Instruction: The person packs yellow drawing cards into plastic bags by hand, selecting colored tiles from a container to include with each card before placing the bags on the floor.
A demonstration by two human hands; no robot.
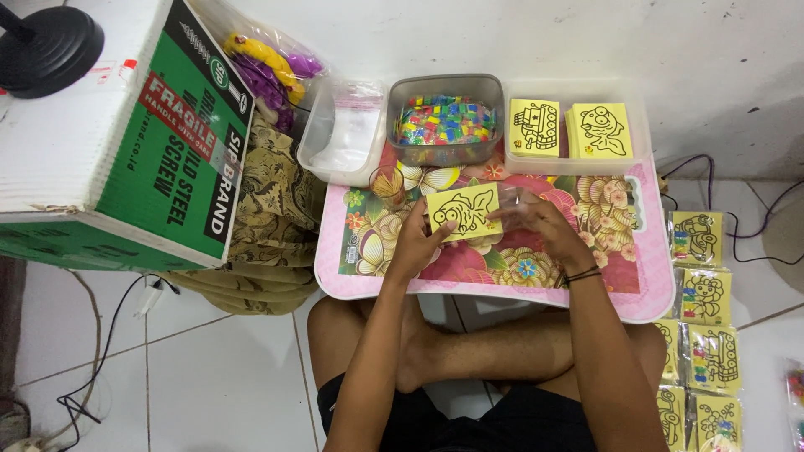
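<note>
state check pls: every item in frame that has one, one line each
left hand: gripping the yellow fish card
right hand: on the card's right edge, clear film at its fingers
yellow fish card: held above the table, face up
grey tub: lidless, full of coloured pieces
clear tub: open, holds clear bags
white tray: two card stacks inside
packed cards: bagged, lined on the floor

Bright, even indoor light; soft shadows under the box (126,142); sharp centre, slight bending at the edges.

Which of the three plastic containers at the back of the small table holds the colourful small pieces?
The middle container, grey-tinted; the left one holds clear bags, the right one yellow cards.
</note>
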